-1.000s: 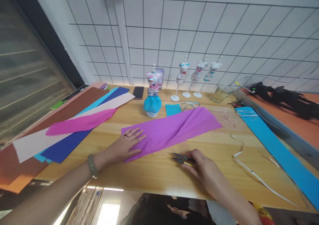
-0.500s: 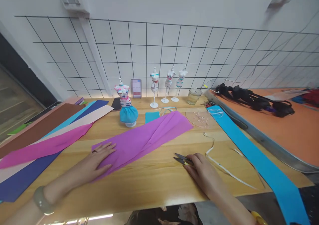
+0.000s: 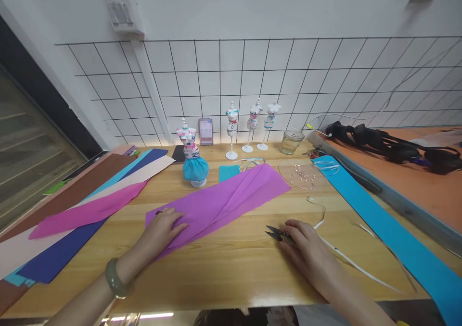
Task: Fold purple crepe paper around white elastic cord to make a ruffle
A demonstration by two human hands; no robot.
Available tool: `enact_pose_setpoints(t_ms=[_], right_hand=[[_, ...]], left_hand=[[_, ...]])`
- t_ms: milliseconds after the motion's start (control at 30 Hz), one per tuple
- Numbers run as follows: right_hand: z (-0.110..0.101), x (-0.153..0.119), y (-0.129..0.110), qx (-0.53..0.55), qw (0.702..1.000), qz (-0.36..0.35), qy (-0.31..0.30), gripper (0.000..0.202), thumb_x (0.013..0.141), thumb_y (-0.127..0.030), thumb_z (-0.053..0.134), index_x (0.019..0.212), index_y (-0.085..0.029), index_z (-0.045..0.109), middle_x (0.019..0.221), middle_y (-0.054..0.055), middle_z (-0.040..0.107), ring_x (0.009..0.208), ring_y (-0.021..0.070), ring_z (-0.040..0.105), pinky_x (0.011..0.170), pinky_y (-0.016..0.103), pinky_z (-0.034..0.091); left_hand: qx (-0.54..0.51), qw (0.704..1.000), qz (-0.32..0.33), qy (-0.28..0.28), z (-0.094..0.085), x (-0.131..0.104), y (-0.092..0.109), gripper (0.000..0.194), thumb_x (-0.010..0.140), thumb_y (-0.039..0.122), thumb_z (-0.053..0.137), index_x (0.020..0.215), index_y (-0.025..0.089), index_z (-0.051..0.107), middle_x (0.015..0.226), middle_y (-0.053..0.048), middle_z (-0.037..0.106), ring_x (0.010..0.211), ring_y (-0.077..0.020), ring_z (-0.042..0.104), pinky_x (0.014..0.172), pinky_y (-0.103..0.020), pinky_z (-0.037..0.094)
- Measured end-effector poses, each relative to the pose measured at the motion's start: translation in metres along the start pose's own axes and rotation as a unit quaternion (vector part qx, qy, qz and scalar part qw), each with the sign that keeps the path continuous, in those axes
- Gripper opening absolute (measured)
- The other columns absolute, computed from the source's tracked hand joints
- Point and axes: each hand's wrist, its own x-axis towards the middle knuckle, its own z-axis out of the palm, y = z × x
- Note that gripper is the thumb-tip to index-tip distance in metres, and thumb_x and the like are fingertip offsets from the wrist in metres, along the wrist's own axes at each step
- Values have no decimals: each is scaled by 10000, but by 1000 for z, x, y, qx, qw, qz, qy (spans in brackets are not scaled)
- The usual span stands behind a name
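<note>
Long, thin purple fabric strip (image 3: 212, 201): slantwise before me on the pale wooden table (image 3: 216, 282).
My left hand (image 3: 164, 226): resting on its left end, thumb and fingers apart, probably steadying it.
My right hand (image 3: 306, 244): closed around small dark-bladed snips (image 3: 275, 233), seemingly kept off the fabric to spare it.

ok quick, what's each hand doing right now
Left hand: on the purple cloth, thumb apart from the nearest finger; whether it grips the cloth can't be told.
Right hand: closed, holding the snips, blades slightly apart.
</note>
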Motion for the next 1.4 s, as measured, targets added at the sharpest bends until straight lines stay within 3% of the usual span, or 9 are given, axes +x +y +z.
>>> enact_pose_setpoints(t_ms=[167,300,533,667,767,900,1133,1300,1400], right_hand=[[-5,5,-7,32,999,-24,-3,213,881,-277,476,1079,-229,537,1090,115,555,1005,239,562,797,392,514],[-17,18,-26,49,998,-35,13,221,890,-256,447,1097,-230,521,1128,127,541,1065,245,539,834,398,507],[-18,54,-63,-1,989,-146,3,439,870,-111,409,1301,-190,416,1360,177,401,1274,271,351,977,489,393],[-1,77,-62,-65,980,-182,-44,446,866,-53,400,1281,-198,476,1373,174,408,1319,291,274,1008,534,326],[8,93,-52,-103,977,-177,-62,283,864,-77,448,1072,-156,622,1291,167,501,1294,314,313,1008,543,311],[5,103,-35,-150,973,-162,-62,156,827,-77,510,793,-134,651,1150,154,587,1242,320,378,1001,552,293],[-19,82,-14,-213,963,-165,-23,151,839,-106,495,779,-159,624,1038,113,618,1172,307,428,1017,538,242],[-22,52,5,-216,960,-175,-22,158,868,-122,461,872,-154,616,1043,105,628,1177,308,439,1007,538,246],[-25,35,13,-182,969,-162,-33,145,884,-185,463,900,-180,607,1101,96,623,1185,304,446,1006,572,217]], left_hand=[[-38,998,-7,-42,-13,4,15,217,848,310,469,829,196,653,843,-41,673,794,-203,596,716,-309,434],[90,990,106,26,-27,-1,43,254,847,124,390,823,185,635,739,-49,626,715,-188,550,648,-307,400],[294,873,345,180,-33,-17,103,229,796,26,394,805,146,589,608,-32,499,580,-178,443,546,-328,352],[280,858,375,211,-32,-34,105,240,792,57,410,921,105,606,673,-69,548,621,-204,482,565,-376,379],[249,867,372,219,-34,-48,94,278,811,76,386,989,119,596,723,-90,579,678,-229,517,576,-390,395],[170,904,316,232,-38,-59,77,273,814,63,429,1004,184,583,813,-88,624,833,-232,568,674,-383,453],[-56,979,103,168,-39,-56,50,194,860,195,443,844,225,635,829,-35,671,799,-165,616,688,-281,492],[-214,968,-122,49,-36,-48,34,209,798,405,539,821,238,663,850,-18,698,825,-209,632,743,-298,493],[-285,944,-165,-7,-36,-40,28,243,773,445,555,785,218,641,825,-22,687,826,-220,618,755,-305,474]])
